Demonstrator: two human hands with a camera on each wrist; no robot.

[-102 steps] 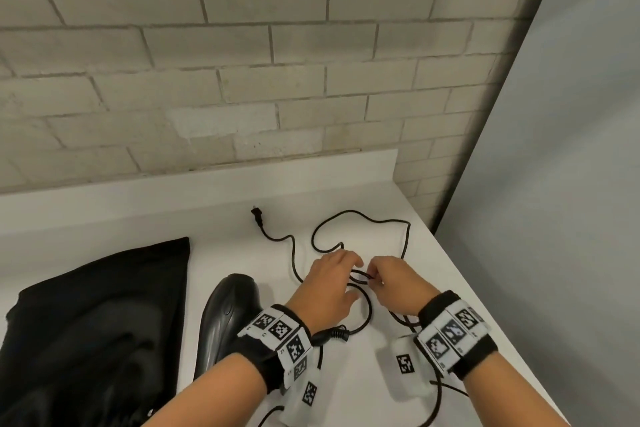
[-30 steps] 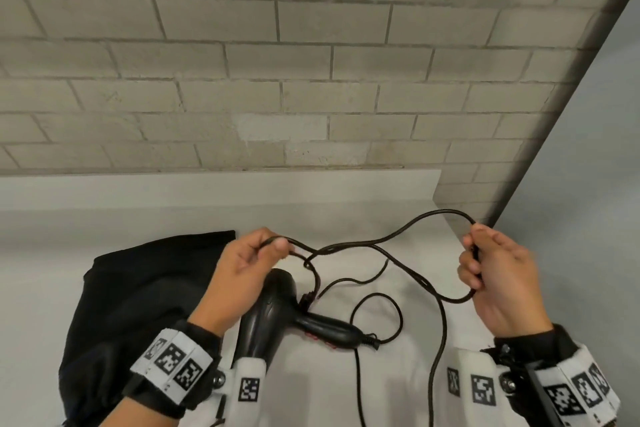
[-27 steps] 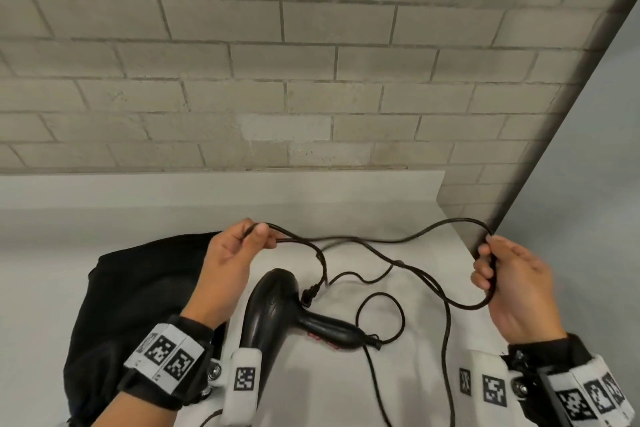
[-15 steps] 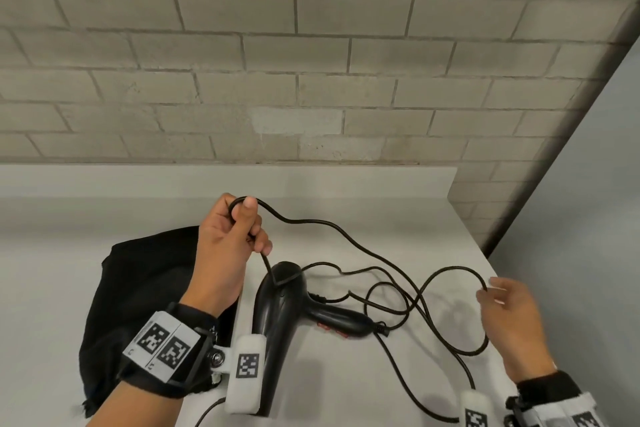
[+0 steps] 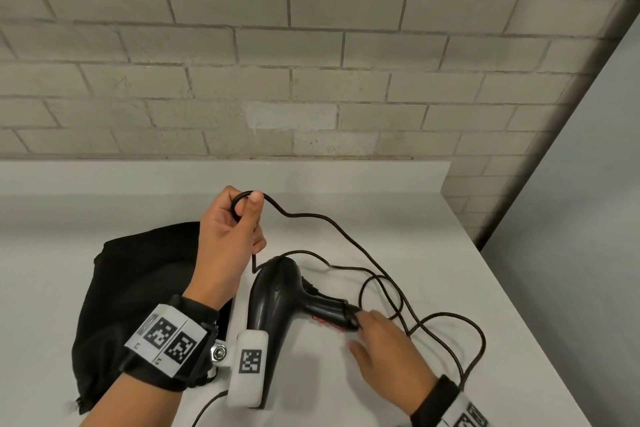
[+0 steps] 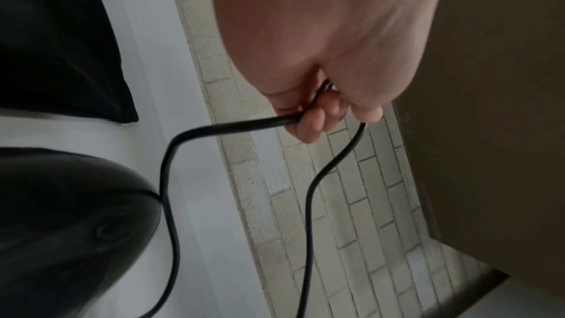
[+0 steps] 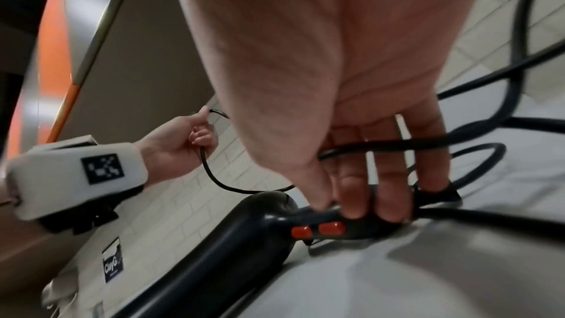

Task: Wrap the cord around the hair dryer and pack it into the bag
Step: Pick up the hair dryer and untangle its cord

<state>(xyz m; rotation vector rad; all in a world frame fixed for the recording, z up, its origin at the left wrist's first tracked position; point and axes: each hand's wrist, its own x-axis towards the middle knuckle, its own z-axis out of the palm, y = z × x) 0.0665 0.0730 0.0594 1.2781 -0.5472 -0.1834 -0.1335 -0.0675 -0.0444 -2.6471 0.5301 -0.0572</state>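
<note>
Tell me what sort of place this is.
Probably a plain utility or test room rather than a home bathroom: a bare white counter with a low backsplash, a painted block wall, and only a hair dryer and a black bag on it.

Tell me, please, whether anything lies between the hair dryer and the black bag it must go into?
Nothing visible does. The hair dryer lies right beside the bag on the counter, with bare surface between. Only its loose cord trails off the other way.

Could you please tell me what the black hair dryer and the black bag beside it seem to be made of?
The black hair dryer looks like smooth, slightly glossy moulded plastic: it shows soft highlights. The black bag seems to be matte woven fabric, limp and creased, reflecting nothing.
</note>
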